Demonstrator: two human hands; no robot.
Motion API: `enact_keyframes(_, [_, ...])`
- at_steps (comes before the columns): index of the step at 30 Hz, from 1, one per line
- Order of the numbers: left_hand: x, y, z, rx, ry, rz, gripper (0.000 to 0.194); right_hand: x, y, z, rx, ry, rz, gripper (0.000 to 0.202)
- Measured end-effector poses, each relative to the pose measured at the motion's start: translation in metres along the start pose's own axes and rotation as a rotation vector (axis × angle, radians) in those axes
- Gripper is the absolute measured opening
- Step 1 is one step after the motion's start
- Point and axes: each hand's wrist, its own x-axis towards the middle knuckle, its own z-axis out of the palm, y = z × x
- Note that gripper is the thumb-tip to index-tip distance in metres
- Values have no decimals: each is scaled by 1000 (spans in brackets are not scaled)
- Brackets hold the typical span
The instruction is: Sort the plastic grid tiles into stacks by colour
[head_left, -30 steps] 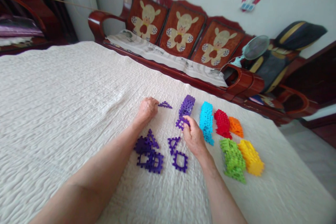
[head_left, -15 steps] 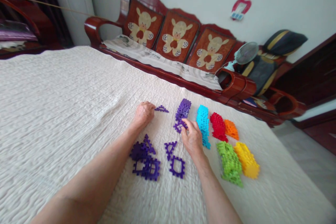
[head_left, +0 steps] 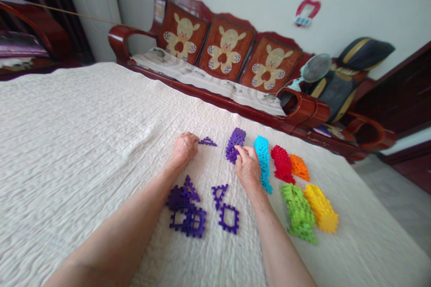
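My left hand (head_left: 185,149) is closed, its fingertips at the left corner of a purple triangular building piece (head_left: 208,141) above the cloth. My right hand (head_left: 248,168) has thumb and forefinger on the near end of a row of purple building pieces (head_left: 235,138). The fingers partly hide that end. Closer to me, a purple triangle piece (head_left: 220,195) and a purple square frame piece (head_left: 229,219) lie side by side. Left of them is a loose pile of purple pieces (head_left: 188,217), with another triangle (head_left: 190,189) on its far edge.
Right of my right hand lie rows of blue (head_left: 263,161), red (head_left: 283,163), orange (head_left: 299,167), green (head_left: 298,213) and yellow (head_left: 321,207) pieces. A quilted white cloth (head_left: 84,143) covers the surface. Beyond its far edge stand a wooden sofa (head_left: 208,92) and a small fan (head_left: 315,68).
My right hand has moved slightly away from me, and the windowed purple piece it held now sits against the purple row. My left hand stays at the triangle.
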Motion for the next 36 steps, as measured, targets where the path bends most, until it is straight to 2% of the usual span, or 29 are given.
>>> enact_keyframes(6, [1,-2,2,29,14,19,36,3,-3,0,27,73,-32,44])
enact_keyframes(11, [1,-1,2,35,18,11,37,1,-18,-4,154,91,-28,34])
enact_keyframes(13, [0,-1,1,24,19,-26,37,-2,-30,-4,260,12,-55,29])
enact_keyframes(17, [0,1,-2,8,41,-98,38,-11,-63,-4,431,-266,-150,25])
enact_keyframes(21, [1,2,-2,13,50,-125,38,-21,-92,-10,424,-492,-215,14])
enact_keyframes(23, [2,1,-1,13,52,-125,38,-25,-102,-12,359,-529,-218,6])
enact_keyframes(27, [2,-1,1,2,54,-112,37,-30,-112,-13,262,-516,-195,8])
enact_keyframes(31, [1,0,1,-13,62,-113,38,-30,-116,-16,312,-534,-229,24])
enact_keyframes(36, [2,3,-2,-44,49,-153,39,-30,-120,-20,422,-571,-383,36])
